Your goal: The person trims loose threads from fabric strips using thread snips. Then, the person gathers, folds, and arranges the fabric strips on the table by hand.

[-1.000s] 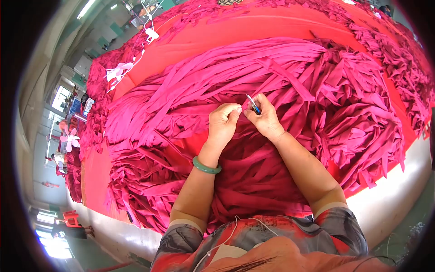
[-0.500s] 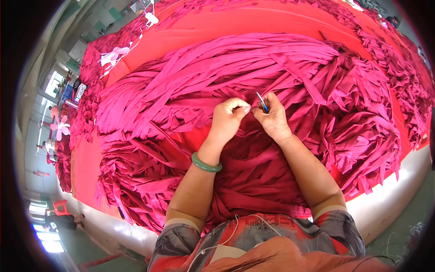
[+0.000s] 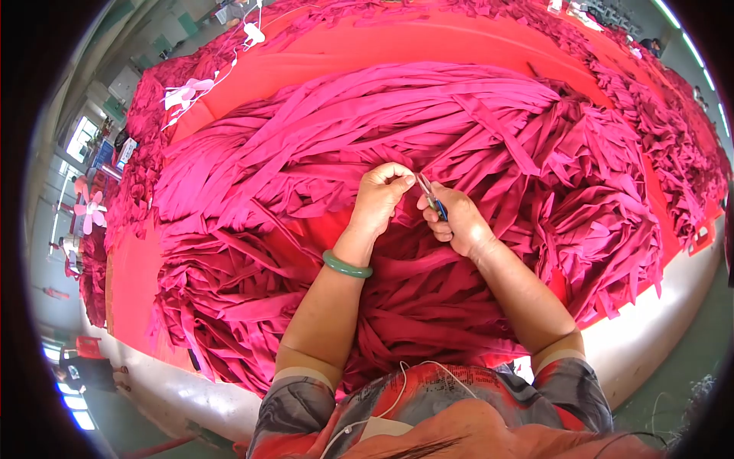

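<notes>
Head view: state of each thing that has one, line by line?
left hand: thumb and forefinger pinched; any thread too fine to tell
right hand: closed around the snips
snips: held, tips near the left hand
magenta strips: loose, heaped on the red cloth
red cloth: spread out, partly covered
green bangle: worn
far-left pink fan: blades distinct, apparently not spinning

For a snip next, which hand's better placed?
Likely right. The right hand grips small scissors, tips beside the left hand, which is closed in a pinch and shows no tool; anything it holds is too small to tell.
</notes>
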Motion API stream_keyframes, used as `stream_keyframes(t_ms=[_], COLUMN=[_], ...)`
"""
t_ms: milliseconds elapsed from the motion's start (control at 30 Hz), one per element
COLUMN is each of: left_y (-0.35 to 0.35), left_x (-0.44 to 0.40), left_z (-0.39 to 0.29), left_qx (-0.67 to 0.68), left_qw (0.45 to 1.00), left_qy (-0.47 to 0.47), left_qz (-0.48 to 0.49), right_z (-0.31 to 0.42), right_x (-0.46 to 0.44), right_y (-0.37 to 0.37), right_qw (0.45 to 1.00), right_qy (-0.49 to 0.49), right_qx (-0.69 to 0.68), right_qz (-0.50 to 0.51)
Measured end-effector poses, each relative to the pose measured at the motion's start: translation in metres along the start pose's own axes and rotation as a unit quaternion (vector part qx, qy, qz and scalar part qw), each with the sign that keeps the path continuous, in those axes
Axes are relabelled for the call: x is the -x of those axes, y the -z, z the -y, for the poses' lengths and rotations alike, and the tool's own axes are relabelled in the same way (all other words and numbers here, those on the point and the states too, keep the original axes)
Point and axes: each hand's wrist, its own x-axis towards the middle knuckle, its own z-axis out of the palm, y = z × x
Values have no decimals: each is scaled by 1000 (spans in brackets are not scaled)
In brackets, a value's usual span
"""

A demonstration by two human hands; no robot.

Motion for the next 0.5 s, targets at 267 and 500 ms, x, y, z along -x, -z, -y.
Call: stream_keyframes(t_ms=[267, 500], left_y=[-5, -5], left_x=[3, 0], left_z=[-2, 9], left_qx=[-9, -63], left_qw=[1000, 995], left_qy=[-13, -75], left_qz=[-3, -8], right_z=[-10, -20], right_x=[-9, -13], right_y=[2, 0], right_qw=[999, 994], right_qy=[23, 93], right_qx=[-46, -58], right_qz=[1, -9])
